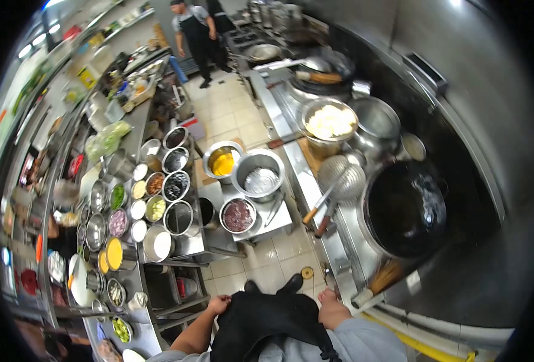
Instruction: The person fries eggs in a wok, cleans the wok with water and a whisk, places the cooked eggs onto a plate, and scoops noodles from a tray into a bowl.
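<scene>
My left hand [220,304] hangs beside the black apron [265,323], its fingers curled; whether anything is inside them is hidden. Close to the stove's front edge, my right hand [329,298] is partly turned away with its fingers bent, and what they hold, if anything, does not show. Ahead of that hand is a large dark wok [393,211] with liquid shining in it. A straw wok brush [383,277] lies by the wok's near rim. A round skimmer [342,180] and another wooden-handled tool [325,224] rest on the metal counter.
A low stand [273,217] between the counters holds a big metal pot [258,175], a pot with yellow liquid [222,161] and a bowl of dark red food [238,216]. Several ingredient containers crowd the left counter [191,242]. A person [194,36] stands at the aisle's far end.
</scene>
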`<state>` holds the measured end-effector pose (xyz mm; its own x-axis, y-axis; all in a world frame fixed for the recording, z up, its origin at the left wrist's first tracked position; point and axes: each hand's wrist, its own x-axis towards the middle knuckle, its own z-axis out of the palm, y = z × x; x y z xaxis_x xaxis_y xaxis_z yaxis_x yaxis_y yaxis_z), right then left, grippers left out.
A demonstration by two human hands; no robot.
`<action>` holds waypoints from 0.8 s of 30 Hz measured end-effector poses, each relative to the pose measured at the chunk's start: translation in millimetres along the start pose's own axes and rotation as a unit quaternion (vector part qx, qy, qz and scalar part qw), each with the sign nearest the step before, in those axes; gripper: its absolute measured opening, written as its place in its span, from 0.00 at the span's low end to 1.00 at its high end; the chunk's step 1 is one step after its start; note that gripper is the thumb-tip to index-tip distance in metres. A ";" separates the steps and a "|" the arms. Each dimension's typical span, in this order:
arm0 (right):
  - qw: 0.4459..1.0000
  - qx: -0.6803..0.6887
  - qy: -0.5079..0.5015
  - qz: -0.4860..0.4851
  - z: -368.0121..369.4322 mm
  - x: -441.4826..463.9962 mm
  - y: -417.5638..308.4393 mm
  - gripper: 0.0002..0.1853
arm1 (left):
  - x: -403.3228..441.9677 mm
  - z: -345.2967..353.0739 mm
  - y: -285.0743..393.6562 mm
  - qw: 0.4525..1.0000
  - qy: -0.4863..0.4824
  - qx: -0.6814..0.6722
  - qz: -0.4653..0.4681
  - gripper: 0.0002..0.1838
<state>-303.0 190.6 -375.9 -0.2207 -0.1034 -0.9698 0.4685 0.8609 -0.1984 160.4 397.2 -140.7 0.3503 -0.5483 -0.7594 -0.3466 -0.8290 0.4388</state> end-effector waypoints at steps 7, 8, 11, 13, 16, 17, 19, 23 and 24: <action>0.997 -0.065 -0.028 0.028 -3.2 -11.5 -25.9 0.23 | -19.7 43.6 -87.5 0.998 0.022 -0.060 -0.018 0.19; 0.993 -0.089 0.014 0.079 -1.3 -22.9 -29.0 0.24 | -30.4 49.8 -102.4 0.999 0.031 -0.033 -0.008 0.21; 0.959 -0.265 0.023 0.094 1.8 -27.0 -41.9 0.26 | -56.5 74.4 -134.5 0.995 0.103 -0.013 0.011 0.25; 0.914 -0.401 0.027 -0.053 21.4 -75.7 -27.4 0.23 | -87.6 88.0 -146.4 0.984 0.168 -0.057 0.023 0.22; 0.824 -0.545 -0.042 -0.148 42.9 -116.9 9.7 0.15 | -141.8 122.2 -182.0 0.952 0.207 -0.225 -0.008 0.19; 0.794 -0.578 -0.064 -0.175 45.7 -128.6 23.2 0.12 | -166.4 141.4 -197.1 0.944 0.218 -0.246 -0.022 0.19; 0.738 -0.629 -0.108 -0.220 45.1 -149.0 62.0 0.09 | -218.0 181.9 -230.0 0.918 0.270 -0.286 -0.055 0.18; 0.505 -0.820 -0.205 -0.174 80.5 -161.7 154.2 0.09 | -306.8 333.1 -351.9 0.908 0.303 -0.250 -0.146 0.20; 0.463 -0.828 -0.226 -0.220 83.5 -185.2 194.5 0.10 | -323.2 379.7 -389.0 0.920 0.315 -0.174 -0.156 0.21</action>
<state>-99.5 335.6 -246.7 0.3936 -0.2225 -0.8919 -0.9187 -0.1305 -0.3729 -148.4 938.5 -248.4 0.8585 -0.1411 -0.4931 0.1173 -0.8819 0.4566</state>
